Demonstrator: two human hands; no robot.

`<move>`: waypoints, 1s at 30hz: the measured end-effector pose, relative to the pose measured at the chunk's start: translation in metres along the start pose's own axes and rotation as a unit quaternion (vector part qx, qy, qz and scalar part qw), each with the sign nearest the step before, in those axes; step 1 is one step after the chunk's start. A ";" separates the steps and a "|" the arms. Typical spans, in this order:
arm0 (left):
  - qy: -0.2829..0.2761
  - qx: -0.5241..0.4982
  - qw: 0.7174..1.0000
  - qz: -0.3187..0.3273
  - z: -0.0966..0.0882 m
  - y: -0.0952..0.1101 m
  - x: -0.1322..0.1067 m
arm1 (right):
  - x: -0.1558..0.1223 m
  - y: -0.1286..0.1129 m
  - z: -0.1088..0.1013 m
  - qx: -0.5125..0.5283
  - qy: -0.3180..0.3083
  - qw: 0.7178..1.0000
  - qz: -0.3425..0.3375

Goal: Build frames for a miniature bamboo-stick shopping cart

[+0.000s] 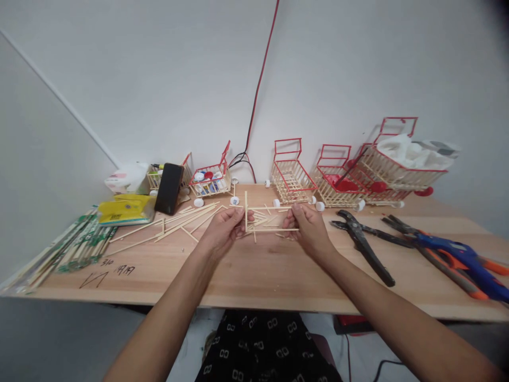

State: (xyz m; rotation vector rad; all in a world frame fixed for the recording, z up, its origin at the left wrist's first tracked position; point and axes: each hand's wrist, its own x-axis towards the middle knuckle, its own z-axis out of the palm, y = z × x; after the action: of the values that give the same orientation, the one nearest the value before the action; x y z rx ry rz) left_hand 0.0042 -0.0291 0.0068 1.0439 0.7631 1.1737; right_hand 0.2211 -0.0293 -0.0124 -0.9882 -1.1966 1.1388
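Between my hands, above the wooden table (pixel 278 276), is a small frame of thin wooden sticks (pixel 272 229). My left hand (pixel 226 228) pinches its left end, beside an upright stick. My right hand (pixel 308 225) grips the right end, where the two long sticks meet my fingers. Loose cut sticks (pixel 191 220) lie on the table behind and to the left of the frame, some long and some short. The fingertips are partly hidden behind the sticks.
Miniature stick shopping carts (pixel 294 178) with red trim line the wall. At right lie black pliers (pixel 363 244) and a blue-orange glue gun (pixel 457 254). At left are packaged stick bundles (pixel 85 239), a yellow tissue pack (pixel 125 209) and a phone (pixel 169 188).
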 end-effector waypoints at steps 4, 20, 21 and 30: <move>0.126 0.208 0.962 0.128 0.005 0.006 -0.002 | 0.000 0.000 0.000 0.008 0.014 1.000 0.005; 0.174 0.420 0.873 0.175 0.006 0.002 -0.008 | -0.008 0.000 0.006 -0.076 0.016 0.996 -0.045; 0.175 0.422 0.872 0.175 0.006 0.002 -0.008 | -0.008 0.001 0.006 -0.077 0.014 0.996 -0.048; 0.164 0.390 0.886 0.189 0.006 0.003 -0.007 | -0.008 0.001 0.005 -0.070 0.022 0.997 -0.038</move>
State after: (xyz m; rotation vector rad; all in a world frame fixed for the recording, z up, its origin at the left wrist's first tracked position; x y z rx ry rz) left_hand 0.0067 -0.0373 0.0119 1.7400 1.4149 1.4299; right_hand 0.2158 -0.0367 -0.0143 -1.0590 -1.2817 0.9789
